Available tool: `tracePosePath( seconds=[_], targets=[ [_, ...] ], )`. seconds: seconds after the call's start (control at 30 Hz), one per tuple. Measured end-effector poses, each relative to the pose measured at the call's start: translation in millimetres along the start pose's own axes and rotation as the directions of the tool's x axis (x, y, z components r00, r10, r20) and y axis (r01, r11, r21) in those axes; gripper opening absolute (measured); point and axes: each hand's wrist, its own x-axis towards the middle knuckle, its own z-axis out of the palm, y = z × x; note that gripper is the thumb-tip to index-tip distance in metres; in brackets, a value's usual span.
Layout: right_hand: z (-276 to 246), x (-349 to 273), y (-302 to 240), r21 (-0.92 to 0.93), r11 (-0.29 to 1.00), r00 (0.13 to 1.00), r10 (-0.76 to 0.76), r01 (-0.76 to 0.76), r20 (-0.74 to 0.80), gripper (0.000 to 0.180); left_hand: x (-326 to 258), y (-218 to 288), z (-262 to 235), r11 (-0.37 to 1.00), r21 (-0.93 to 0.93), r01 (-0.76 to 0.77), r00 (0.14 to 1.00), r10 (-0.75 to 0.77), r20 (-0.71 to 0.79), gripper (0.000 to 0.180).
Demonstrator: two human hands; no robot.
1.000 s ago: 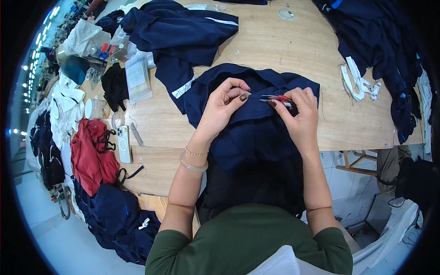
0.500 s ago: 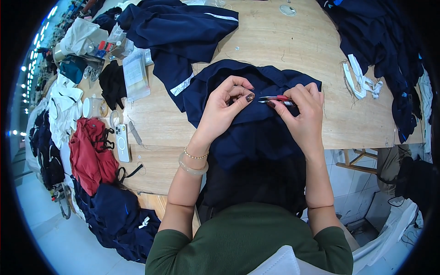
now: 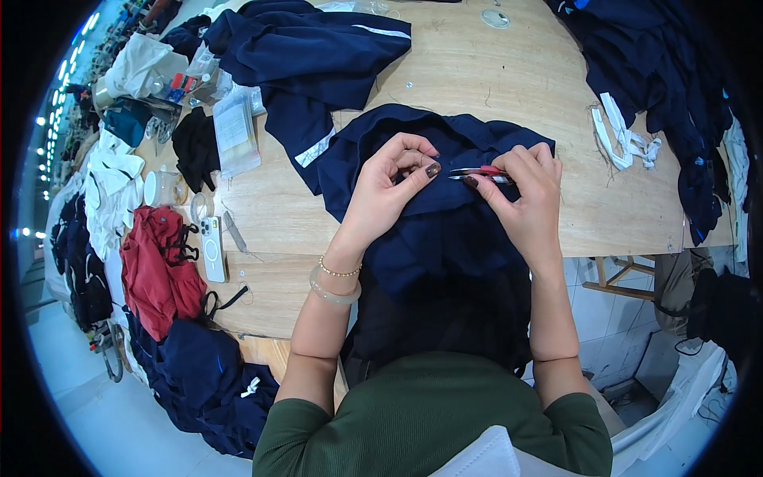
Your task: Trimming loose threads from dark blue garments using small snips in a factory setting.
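A navy garment (image 3: 381, 127) lies bunched on the table's near edge and hangs down in front of me. My right hand (image 3: 524, 187) is closed around small red-handled thread snips (image 3: 485, 170), their slim blades pointing left over the cloth. Just left of the blade tips, my left hand (image 3: 393, 181) rests over the same garment with its fingers curled and the thumb close to the index finger. Whatever sits in that pinch, a thread or a fold, is too small to make out.
Another navy garment (image 3: 310, 48) with white strips lies beyond on the left. White strips (image 3: 624, 139) and more navy cloth (image 3: 644, 71) are at the right. A phone (image 3: 213, 249), red cloth (image 3: 159, 270) and a plastic-wrapped packet (image 3: 235, 133) lie leftward. A wooden stool (image 3: 624, 278) stands below right.
Both hands, the snips and the garment hold nearly the same position. The view has shifted very slightly.
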Motion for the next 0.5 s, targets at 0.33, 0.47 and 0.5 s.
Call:
tracePosePath(
  seconds=[0.33, 0.47, 0.5],
  targets=[
    [0.8, -1.2, 4.9, 0.137, 0.985, 0.992, 0.094, -0.104, 0.080, 0.024, -0.3, 1.5, 1.4, 0.999, -0.050, 0.010, 1.000, -0.010, 0.001, 0.017],
    [1.7, -0.7, 4.4, 0.157, 0.981, 0.992, 0.103, -0.113, 0.070, 0.024, 0.3, 0.8, 0.9, 0.998, -0.056, 0.014, 1.000, -0.013, 0.006, 0.018],
    [1.9, -0.5, 4.3, 0.156, 0.981, 0.992, 0.104, -0.114, 0.071, 0.024, 0.6, 0.8, 1.4, 0.998, -0.064, 0.009, 1.000, -0.009, 0.010, 0.018]
  ],
)
